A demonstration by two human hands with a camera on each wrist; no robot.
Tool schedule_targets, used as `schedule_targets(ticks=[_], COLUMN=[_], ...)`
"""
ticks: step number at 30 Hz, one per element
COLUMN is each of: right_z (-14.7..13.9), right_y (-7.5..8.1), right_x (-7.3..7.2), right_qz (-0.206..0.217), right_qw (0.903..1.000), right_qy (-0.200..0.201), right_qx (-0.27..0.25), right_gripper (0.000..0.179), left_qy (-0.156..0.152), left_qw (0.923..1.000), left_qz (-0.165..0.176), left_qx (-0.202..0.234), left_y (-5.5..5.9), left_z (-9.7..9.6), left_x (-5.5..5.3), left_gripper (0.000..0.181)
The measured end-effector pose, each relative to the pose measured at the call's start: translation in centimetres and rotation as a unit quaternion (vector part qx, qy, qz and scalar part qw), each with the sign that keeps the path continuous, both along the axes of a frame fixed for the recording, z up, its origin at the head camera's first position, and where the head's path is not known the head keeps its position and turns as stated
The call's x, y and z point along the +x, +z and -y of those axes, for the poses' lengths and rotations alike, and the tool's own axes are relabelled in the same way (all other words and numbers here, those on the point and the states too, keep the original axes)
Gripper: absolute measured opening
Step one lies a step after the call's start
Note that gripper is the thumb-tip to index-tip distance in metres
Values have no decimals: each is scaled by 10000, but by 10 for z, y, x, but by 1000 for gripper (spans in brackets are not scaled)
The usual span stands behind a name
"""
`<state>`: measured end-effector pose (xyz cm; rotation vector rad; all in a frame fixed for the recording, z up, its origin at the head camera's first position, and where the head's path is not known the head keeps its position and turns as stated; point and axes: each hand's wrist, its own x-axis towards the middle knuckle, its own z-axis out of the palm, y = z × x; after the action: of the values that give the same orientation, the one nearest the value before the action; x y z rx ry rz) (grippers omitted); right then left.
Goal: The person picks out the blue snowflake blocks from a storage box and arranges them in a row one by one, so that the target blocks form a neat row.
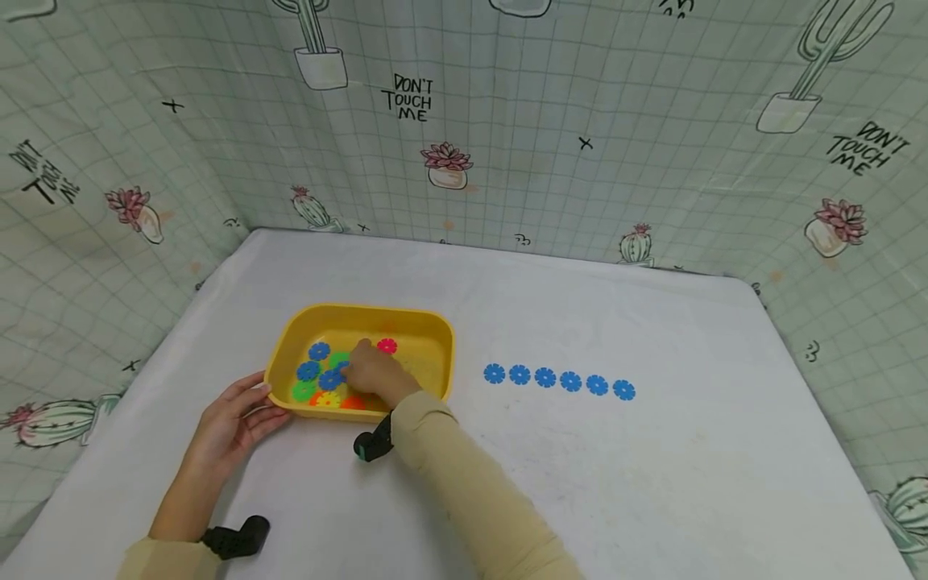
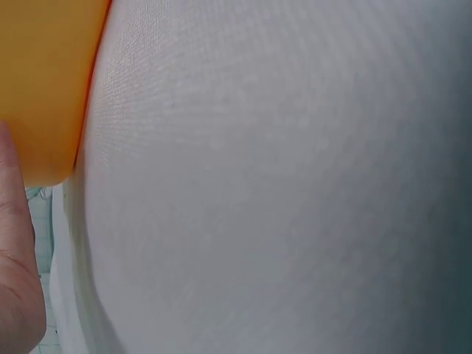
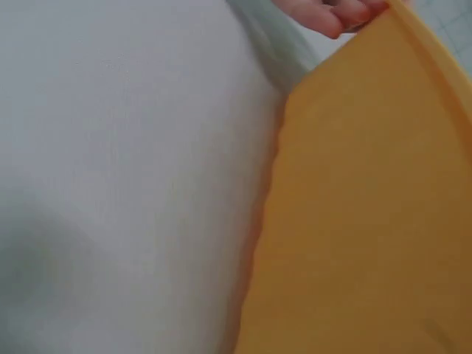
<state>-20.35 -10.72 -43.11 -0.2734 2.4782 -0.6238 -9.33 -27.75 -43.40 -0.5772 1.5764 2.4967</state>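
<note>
Sleeves [image 1: 478,491] front a yellow tray [image 1: 377,317] holding coloured discs [image 1: 308,370].

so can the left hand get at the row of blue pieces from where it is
Probably not: the left hand touches the left end of the yellow tray, and the tray and the right sleeve lie between it and the row of blue pieces.

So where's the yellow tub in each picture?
Head: the tub is left of the middle, seen whole from above, though an arm crosses its front.
Left wrist: part of the tub fills the top left corner, looking orange.
Right wrist: the tub's side fills much of the right.
Shared landmark: the left hand, at the left edge in left wrist and at the top in right wrist.
</note>
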Motion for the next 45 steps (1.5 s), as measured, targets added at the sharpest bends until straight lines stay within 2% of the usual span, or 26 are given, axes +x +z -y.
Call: schedule_targets(ticks=[5,12,15,19,24,30,35,45], right_z=[-21,-50,-64,-83,-105,-129,-147,-183], right_y=[7,31,39,48,52,48,45,33], right_x=[-3,6,10,14,19,27,33,40], right_qz=[-76,-359,-442,-511,-818,-1087,-1159,-1271], right_qw=[9929,9678,9586,9527,9437,9334,9308,9198], right_qy=[336,298,261,190,81,-142,-446,-1078], right_qx=[-1135,-2475,-2801,-2990,-3205,-3418,-3438,-3552], right_gripper=[26,17,15,15,14,14,14,12], left_qy=[-8,-22,-29,-17,-34,-50,-29,11], left_qw=[9999,9998,9997,9996,9994,9994,9997,9999], left_qz=[-34,-93,-86,-100,-180,-222,-153,-58], left_qx=[96,181,208,248,285,258,186,94], left_y=[1,1,1,1,0,-2,-2,-2], left_z=[1,0,1,3,3,3,2,0], left_x=[0,-1,-1,0,0,1,1,1], left_gripper=[13,13,13,13,14,14,13,14])
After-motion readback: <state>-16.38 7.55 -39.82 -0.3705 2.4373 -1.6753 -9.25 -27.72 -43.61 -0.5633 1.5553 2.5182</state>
